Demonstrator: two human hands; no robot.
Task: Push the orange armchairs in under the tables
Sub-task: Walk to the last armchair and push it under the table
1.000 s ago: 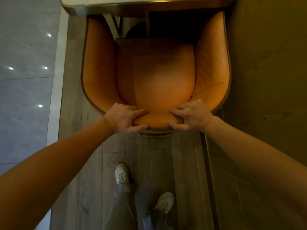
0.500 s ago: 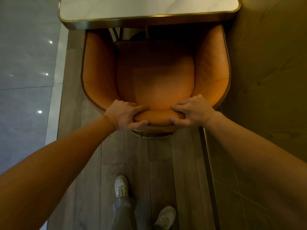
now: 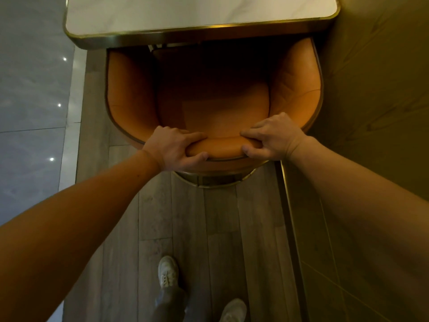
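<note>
Both of your hands grip the padded top of the backrest: your left hand (image 3: 173, 148) at seven o'clock of the seat, your right hand (image 3: 275, 138) at five o'clock, each with fingers curled over the inner edge and thumb pressing the outer side. From your head view, the orange leather tub armchair (image 3: 213, 98) lies straight ahead at twelve o'clock, its front already tucked beneath the brass-rimmed white marble table (image 3: 199, 15). Its front-to-back axis points at the table edge, so the push runs dead ahead; both hands sit about equally near, close beside the dark wood wall panel (image 3: 376, 89) on your right.
</note>
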